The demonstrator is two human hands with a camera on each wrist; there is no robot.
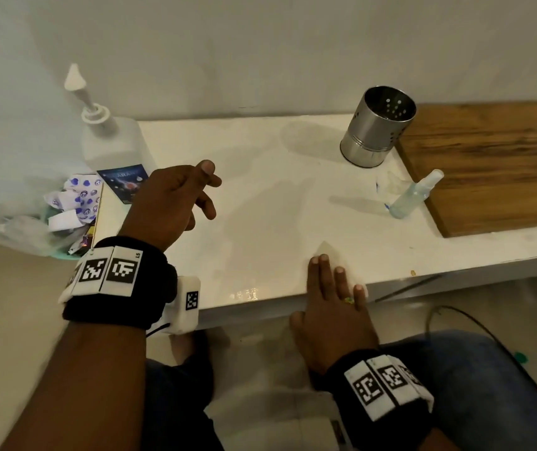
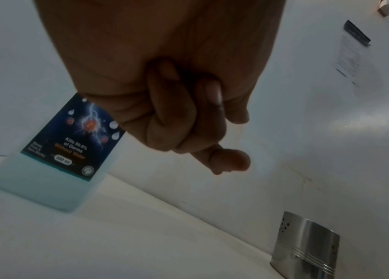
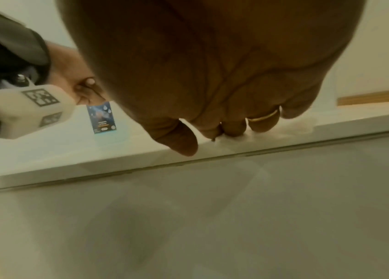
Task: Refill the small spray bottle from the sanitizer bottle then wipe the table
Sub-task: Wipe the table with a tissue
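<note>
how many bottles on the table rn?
2. The sanitizer bottle, a pump type, stands at the table's far left corner beyond the left hand. The small spray bottle stands at the right, beside the wooden board. None seen hidden.

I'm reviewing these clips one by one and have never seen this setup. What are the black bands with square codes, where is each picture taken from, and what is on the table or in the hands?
No machine here: a person works bare-handed, with a camera strapped to each wrist and one on the head. The big picture is the head view; the other two look along each hand.

The right hand presses flat on a white tissue at the near edge of the white table. The left hand hovers, loosely curled, holding nothing.

On the table stand the sanitizer bottle, a steel holder, the small spray bottle and a wooden board.
</note>
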